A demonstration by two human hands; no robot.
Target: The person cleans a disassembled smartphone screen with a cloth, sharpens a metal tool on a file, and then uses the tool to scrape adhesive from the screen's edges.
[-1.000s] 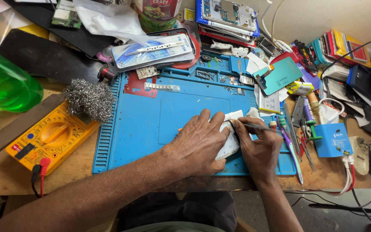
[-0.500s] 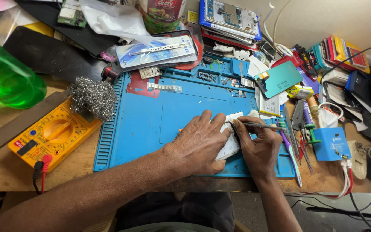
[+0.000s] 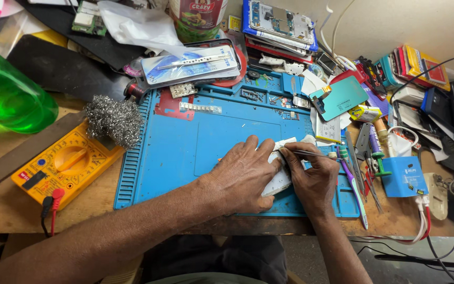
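Note:
My left hand lies flat over a pale, whitish phone-like device on the blue silicone work mat, pinning it down. My right hand sits just right of it and pinches thin metal tweezers, whose tip meets the device's upper edge. A white tissue pokes out above the fingers. Most of the device is hidden under both hands.
A yellow multimeter and a steel-wool ball lie left of the mat, a green bottle at far left. Screwdrivers, a blue box, cables and stacked phone parts crowd the right and back. The desk's front edge is close.
Both hands stay on the device. The view has shifted slightly; the right hand's tweezers moved only a little along the device's top edge.

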